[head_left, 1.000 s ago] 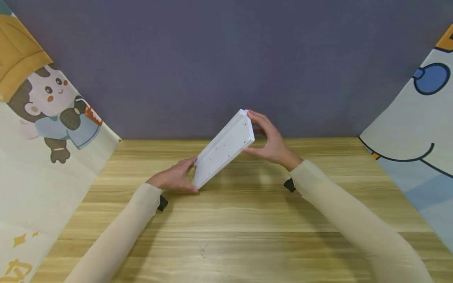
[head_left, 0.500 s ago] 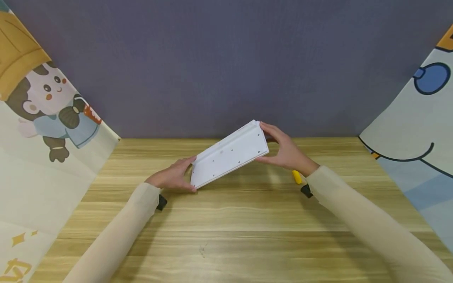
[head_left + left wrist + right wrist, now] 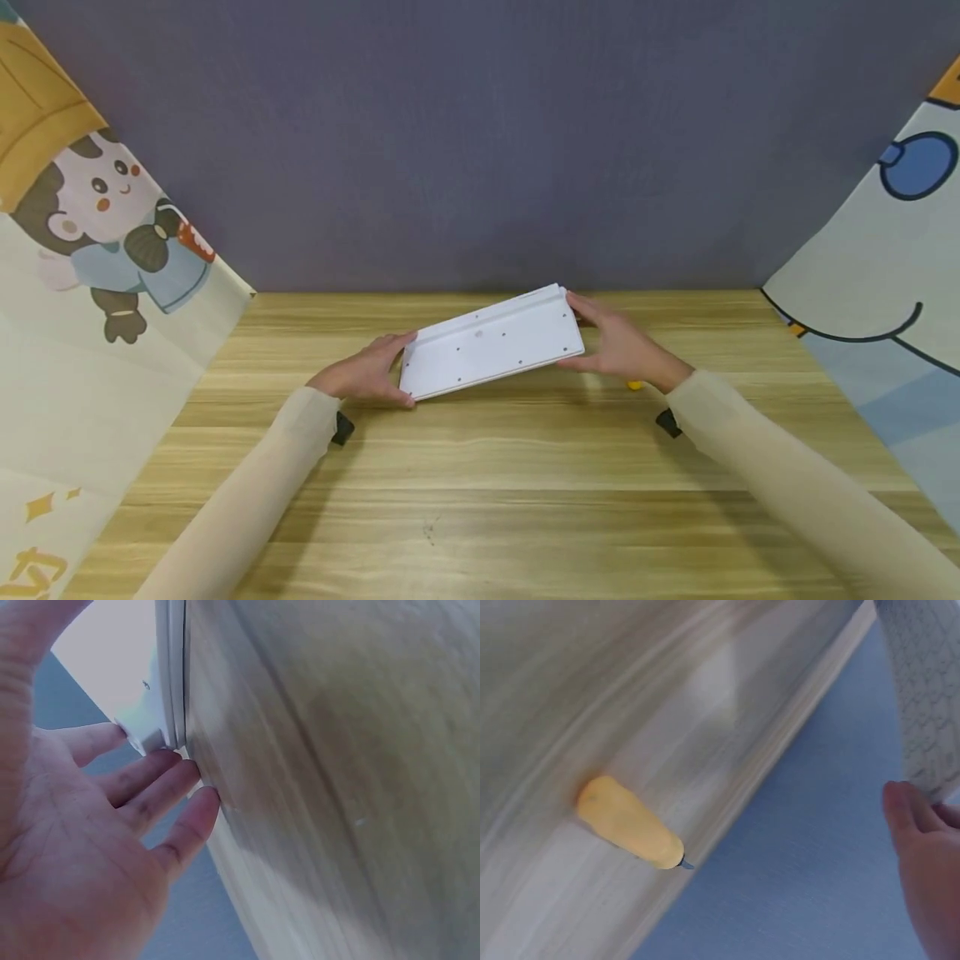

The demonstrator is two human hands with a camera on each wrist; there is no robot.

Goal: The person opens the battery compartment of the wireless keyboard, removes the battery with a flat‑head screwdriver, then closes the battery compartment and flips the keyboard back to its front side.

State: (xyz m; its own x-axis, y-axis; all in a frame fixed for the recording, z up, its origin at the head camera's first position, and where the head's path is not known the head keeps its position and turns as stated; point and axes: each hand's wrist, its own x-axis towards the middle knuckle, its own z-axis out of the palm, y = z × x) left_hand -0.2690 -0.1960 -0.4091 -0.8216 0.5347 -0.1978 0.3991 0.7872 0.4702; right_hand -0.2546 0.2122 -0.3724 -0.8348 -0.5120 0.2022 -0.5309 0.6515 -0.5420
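A white keyboard [image 3: 487, 342] is tilted, its underside with several small screws turned to the head camera. Its keys [image 3: 930, 690] show in the right wrist view. My left hand [image 3: 363, 371] holds the left short end, thumb on the near edge and fingers at the far edge. In the left wrist view, fingertips [image 3: 191, 776] touch the keyboard's corner close to the tabletop. My right hand [image 3: 615, 346] grips the right end, which sits higher than the left. Behind my right wrist lies a yellow-handled screwdriver [image 3: 634, 825], mostly hidden in the head view.
The wood-grain table [image 3: 480, 483] meets a dark blue-grey back panel [image 3: 480, 150]. Side panels with cartoon prints stand at left [image 3: 150, 375] and right [image 3: 847, 267]. In the right wrist view the screwdriver lies close to the table's far edge.
The keyboard's right end has come down and moved right with my right hand, so the keyboard lies flatter. My left hand has stayed almost in place. The yellow handle has come into sight.
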